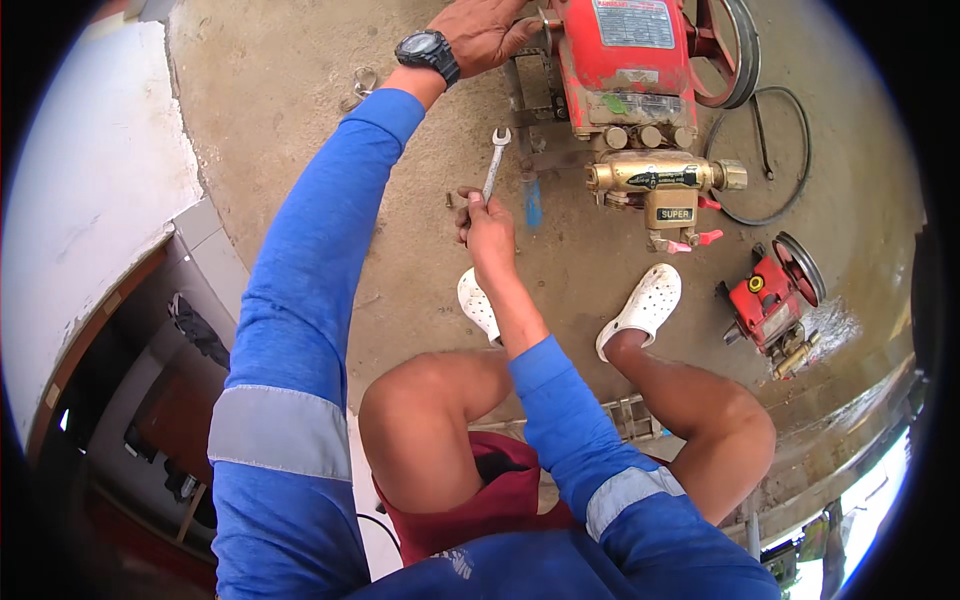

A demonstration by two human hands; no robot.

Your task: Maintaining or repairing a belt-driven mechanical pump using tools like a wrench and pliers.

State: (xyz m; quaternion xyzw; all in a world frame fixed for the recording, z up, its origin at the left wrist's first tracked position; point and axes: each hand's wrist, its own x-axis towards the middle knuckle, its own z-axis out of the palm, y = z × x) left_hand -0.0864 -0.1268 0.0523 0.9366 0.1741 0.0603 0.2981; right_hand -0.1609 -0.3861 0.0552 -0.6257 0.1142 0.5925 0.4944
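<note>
My right hand [487, 222] is closed around a silver open-end wrench [496, 160], whose open jaw points up and away from me. The wrench's lower end is hidden in my fingers. Farther up, my left hand [485, 32], with a black watch on the wrist, reaches to the left side of a red pump [625, 60]. Its thumb and forefinger are stretched out and apart beside a metal bracket [549, 20]; the other fingertips are hidden or cut off by the view's top edge. The pump has a brass-coloured head [655, 177], red-handled valves [710, 238] and a pulley wheel [738, 50].
A smaller red pump [768, 300] stands on the concrete floor at right, beside a wet patch. A black hose loop [808, 150] lies behind it. A small bolt [449, 200] lies left of my right hand. White clogs [645, 305] are on my feet. A white wall [90, 180] borders the left.
</note>
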